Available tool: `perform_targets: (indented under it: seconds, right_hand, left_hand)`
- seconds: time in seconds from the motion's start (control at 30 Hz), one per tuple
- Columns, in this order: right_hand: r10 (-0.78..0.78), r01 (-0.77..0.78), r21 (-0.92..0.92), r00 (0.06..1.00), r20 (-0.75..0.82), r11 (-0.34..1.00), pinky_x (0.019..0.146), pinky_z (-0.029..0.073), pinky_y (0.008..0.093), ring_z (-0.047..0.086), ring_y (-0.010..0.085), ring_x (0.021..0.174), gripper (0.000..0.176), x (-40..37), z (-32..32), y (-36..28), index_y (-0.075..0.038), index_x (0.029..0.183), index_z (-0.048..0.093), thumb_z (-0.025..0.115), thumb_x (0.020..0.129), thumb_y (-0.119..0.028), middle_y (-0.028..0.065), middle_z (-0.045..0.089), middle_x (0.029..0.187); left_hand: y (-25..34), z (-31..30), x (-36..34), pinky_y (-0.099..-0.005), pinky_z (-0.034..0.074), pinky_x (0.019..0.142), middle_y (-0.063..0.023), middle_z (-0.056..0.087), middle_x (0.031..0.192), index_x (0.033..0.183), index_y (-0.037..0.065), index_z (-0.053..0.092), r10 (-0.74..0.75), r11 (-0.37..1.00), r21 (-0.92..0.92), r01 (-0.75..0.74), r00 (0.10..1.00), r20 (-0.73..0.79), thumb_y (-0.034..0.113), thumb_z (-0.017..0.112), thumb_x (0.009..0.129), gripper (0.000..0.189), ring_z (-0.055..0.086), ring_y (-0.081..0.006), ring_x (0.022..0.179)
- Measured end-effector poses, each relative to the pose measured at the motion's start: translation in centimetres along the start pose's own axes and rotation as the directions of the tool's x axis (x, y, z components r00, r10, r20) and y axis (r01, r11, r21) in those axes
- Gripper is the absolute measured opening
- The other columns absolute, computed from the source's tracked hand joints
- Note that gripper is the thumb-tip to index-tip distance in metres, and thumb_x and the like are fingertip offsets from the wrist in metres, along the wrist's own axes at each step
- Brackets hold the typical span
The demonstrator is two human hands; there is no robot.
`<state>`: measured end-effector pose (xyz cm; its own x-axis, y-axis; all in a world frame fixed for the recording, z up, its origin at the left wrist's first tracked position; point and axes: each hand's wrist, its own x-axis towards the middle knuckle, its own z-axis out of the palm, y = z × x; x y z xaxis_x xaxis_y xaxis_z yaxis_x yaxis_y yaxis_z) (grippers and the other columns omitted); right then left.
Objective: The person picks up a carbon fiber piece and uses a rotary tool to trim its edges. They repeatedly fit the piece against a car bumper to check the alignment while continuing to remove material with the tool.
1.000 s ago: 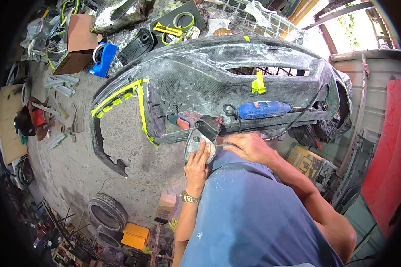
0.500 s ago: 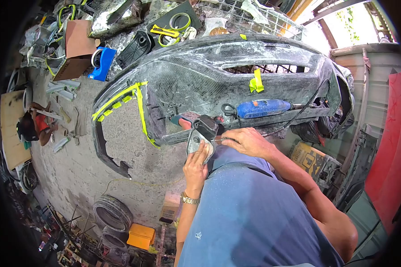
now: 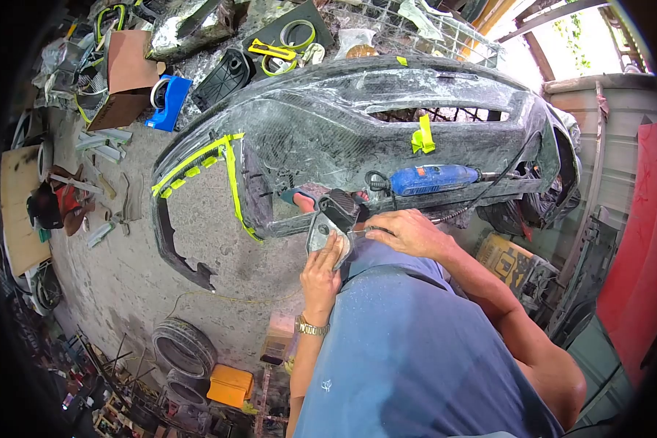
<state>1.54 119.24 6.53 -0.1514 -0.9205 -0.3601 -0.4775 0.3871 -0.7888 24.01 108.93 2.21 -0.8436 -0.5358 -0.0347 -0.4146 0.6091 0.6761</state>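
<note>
My left hand point(image 3: 323, 271), below a watch on the wrist, is closed on a small grey and black part point(image 3: 320, 235). Close to its right side, my right hand point(image 3: 405, 231) has its fingers wrapped round the thin handpiece point(image 3: 369, 229) of a rotary tool, whose tip meets the part. A black flexible shaft point(image 3: 456, 214) runs from there to the blue tool body point(image 3: 434, 179), which lies on a large dusty dark bumper point(image 3: 306, 131). Yellow-green tape point(image 3: 232, 175) edges an opening in the bumper's left part.
Tape rolls point(image 3: 297, 33), a yellow cutter point(image 3: 271, 50) and a blue tape dispenser point(image 3: 169, 102) lie beyond the bumper. Tyres point(image 3: 185, 349) and an orange box point(image 3: 231, 385) stand on the floor. Another person point(image 3: 69, 201) sits at the far left.
The view has shifted very slightly. My hands keep nearly the same pose on the part and handpiece.
</note>
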Motion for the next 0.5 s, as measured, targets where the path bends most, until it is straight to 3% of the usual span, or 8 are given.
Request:
perform_targets:
  seconds: [0.5]
  right_hand:
    - [-0.007,0.007,0.010,1.000,0.026,1.000,0.080,0.050,0.0469,0.064,0.0376,0.096,0.034,0.66,-0.26,0.40,-0.005,0.108,0.065,0.055,0.097,-0.035,0.0165,0.068,0.101]
  left_hand:
    - [-0.03,-0.13,-0.05,-0.0350,0.055,0.082,-0.0014,0.056,0.141,0.129,0.011,0.061,-0.028,1.000,0.007,0.028,0.999,0.040,-0.007,0.069,0.061,0.071,0.062,-0.0271,0.098]
